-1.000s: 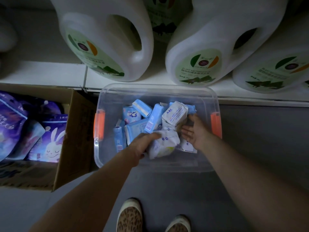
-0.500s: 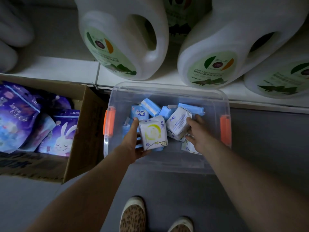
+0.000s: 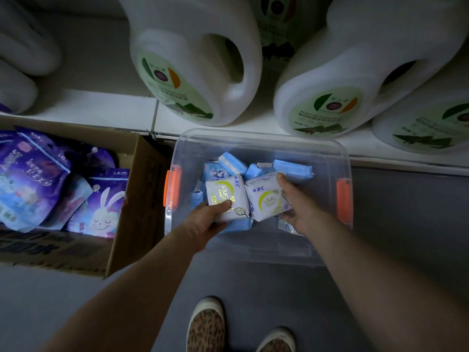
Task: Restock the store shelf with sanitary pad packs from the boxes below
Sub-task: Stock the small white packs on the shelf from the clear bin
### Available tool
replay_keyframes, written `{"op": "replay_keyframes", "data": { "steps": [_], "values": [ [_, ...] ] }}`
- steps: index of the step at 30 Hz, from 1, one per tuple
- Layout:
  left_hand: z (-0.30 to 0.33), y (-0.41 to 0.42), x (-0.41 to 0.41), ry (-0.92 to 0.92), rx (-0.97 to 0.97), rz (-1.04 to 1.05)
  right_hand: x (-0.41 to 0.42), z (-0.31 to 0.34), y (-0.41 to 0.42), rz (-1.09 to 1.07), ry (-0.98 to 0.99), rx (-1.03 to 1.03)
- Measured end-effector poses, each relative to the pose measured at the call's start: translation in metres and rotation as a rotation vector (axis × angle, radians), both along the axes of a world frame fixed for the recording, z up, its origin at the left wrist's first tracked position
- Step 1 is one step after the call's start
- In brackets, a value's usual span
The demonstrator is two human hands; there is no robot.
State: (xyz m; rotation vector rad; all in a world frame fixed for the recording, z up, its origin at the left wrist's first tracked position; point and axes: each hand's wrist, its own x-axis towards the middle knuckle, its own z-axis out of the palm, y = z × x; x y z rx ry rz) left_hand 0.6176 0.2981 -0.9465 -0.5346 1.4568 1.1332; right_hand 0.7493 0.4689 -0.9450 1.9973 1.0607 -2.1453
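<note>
A clear plastic bin (image 3: pixel 261 141) with orange latches stands on the floor below the shelf and holds several blue pad packs (image 3: pixel 291 168). My left hand (image 3: pixel 203 219) grips a white pad pack with a green ring (image 3: pixel 223 191) from below, thumb on its front. My right hand (image 3: pixel 302 207) grips a second white pad pack (image 3: pixel 266 199) of the same kind beside it. Both packs sit side by side, lifted above the blue ones in the bin.
A cardboard box (image 3: pixel 137 199) on the left holds purple pad bags (image 3: pixel 101 207), one with a rabbit. The white shelf edge (image 3: pixel 101 110) above carries large white detergent jugs (image 3: pixel 193 62). My two shoes (image 3: pixel 206 326) stand on the grey floor.
My right hand has turned its white pack face up and brought it next to the left one. My left hand has raised its pack and shifted it slightly right. The view has moved closer.
</note>
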Motion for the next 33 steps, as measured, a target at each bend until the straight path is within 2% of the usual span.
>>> {"op": "replay_keyframes", "data": {
  "steps": [7,16,24,27,33],
  "values": [
    [0.036,-0.010,0.000,0.001,-0.018,-0.013,0.002,0.053,-0.004,0.071,-0.032,-0.023],
    [0.146,-0.017,0.000,-0.006,0.004,-0.016,0.011,0.171,-0.010,0.103,-0.055,-0.024],
    [0.252,-0.032,0.016,-0.035,0.079,0.069,0.012,0.280,-0.027,0.024,-0.091,0.012],
    [0.282,-0.040,0.021,0.007,0.093,0.111,0.017,0.299,-0.031,-0.001,-0.107,0.015],
    [0.337,-0.067,0.026,0.065,0.144,0.161,0.021,0.343,-0.049,-0.052,-0.002,-0.031]
  ]
}}
